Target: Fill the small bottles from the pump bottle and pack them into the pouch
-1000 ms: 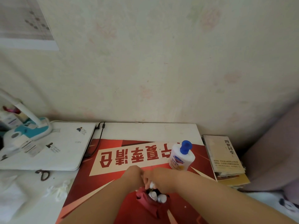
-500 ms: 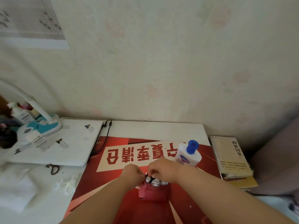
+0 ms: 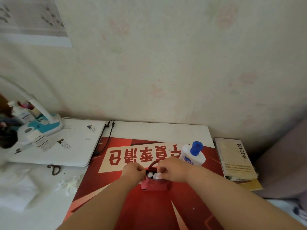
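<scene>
— Red cloth at lower centre of the frame: is that the pouch (image 3: 156, 185)?
— Yes, it sits on the red poster (image 3: 149, 205) covering the desk (image 3: 157, 130), between both hands.
— And the small bottles (image 3: 153, 175)?
— White caps show in its open mouth, just under the fingers.
— The hands?
— The left hand (image 3: 132, 171) is curled, pinching the pouch's left rim; the right hand (image 3: 172, 170) pinches the right rim, touching a cap.
— The pump bottle (image 3: 192, 155)?
— Upright, just beyond the right hand.

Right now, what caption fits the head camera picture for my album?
Two hands, left hand and right hand, hold the red pouch open over small bottles, beside the pump bottle.
</scene>
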The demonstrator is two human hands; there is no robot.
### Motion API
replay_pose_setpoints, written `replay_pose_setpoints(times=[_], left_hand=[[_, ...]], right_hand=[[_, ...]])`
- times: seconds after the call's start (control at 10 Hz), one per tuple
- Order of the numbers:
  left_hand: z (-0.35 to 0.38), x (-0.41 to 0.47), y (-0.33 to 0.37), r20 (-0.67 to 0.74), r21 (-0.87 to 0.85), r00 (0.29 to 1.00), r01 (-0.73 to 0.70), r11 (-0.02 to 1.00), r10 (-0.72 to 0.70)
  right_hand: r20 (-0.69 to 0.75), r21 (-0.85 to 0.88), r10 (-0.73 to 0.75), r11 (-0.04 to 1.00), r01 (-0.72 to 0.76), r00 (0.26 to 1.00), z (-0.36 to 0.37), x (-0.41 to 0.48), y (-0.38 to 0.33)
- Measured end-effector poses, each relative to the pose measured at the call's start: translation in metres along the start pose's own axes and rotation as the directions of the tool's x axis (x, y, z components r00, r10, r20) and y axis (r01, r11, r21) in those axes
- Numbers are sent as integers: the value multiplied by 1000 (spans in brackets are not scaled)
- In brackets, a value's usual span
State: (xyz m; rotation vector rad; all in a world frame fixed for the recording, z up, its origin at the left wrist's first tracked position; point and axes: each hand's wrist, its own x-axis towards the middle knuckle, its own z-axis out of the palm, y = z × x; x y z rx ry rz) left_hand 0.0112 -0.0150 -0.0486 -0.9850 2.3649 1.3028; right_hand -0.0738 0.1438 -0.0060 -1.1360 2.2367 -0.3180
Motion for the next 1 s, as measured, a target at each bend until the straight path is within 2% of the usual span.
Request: replay_pose_setpoints(times=[0.2,0.6,1.0], left_hand=[[3,2,1,-67,58,998,-12,998,16],[7,-1,-1,-37,88,996,-81,993,85],[2,-5,-7,-35,39,997,-72,997,74]], right_hand=[[-11,-26,38,999,-38,999,2,-5,10],[-128,-87,67,993,-79,990,17,-5,12],[-169,33,124,992,-120,978,14,-24,6]])
